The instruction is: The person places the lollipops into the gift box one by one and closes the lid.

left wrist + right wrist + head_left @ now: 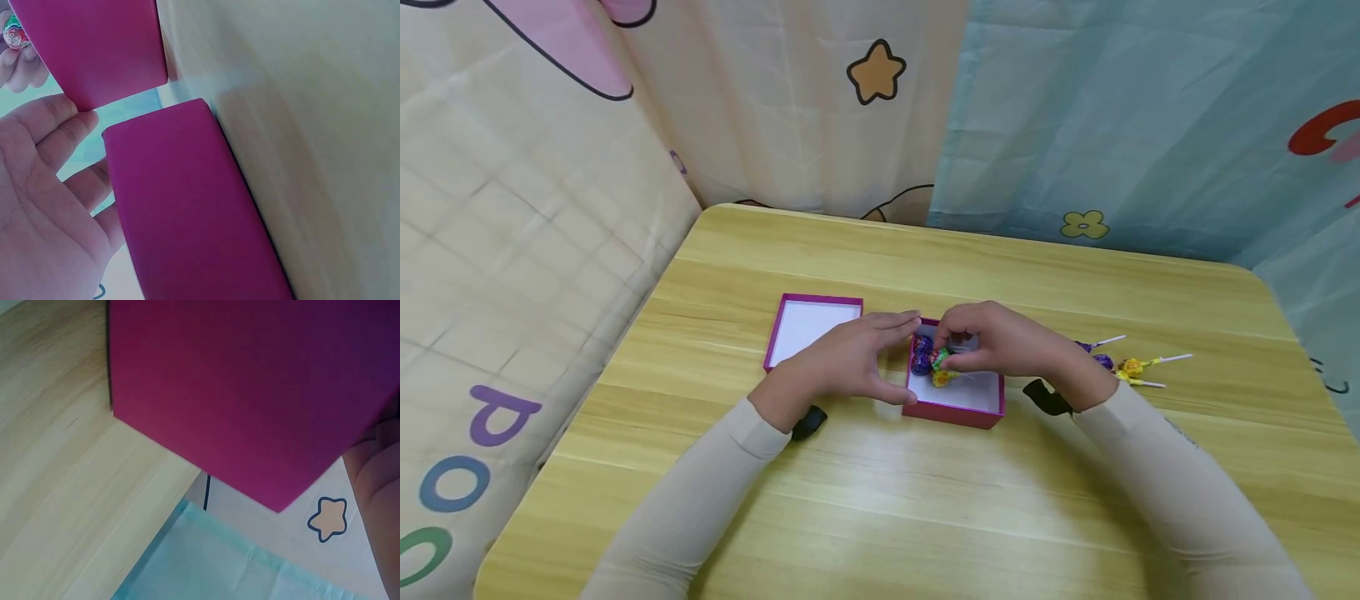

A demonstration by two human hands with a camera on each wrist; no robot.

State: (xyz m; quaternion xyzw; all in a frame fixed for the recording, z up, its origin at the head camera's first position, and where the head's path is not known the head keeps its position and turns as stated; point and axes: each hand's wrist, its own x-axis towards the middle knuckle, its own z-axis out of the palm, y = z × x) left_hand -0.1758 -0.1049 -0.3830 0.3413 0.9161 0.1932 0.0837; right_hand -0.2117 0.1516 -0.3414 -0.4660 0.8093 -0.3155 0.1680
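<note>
Filling our magenta cardboard box (955,415) leaves yellow-wrapped lollipops (1131,367) outside, purple-wrapped lollipops (921,363) in; right hand (992,337) seemingly pinches a green lollipop (938,357), left hand (853,357) spread.

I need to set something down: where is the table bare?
The table is bare in front of the right box, between the sleeves; behind that box and the left box, up to the curtain; and right of the loose lollipops. The middle is crowded: left hand between the boxes, right hand over the right one.
</note>
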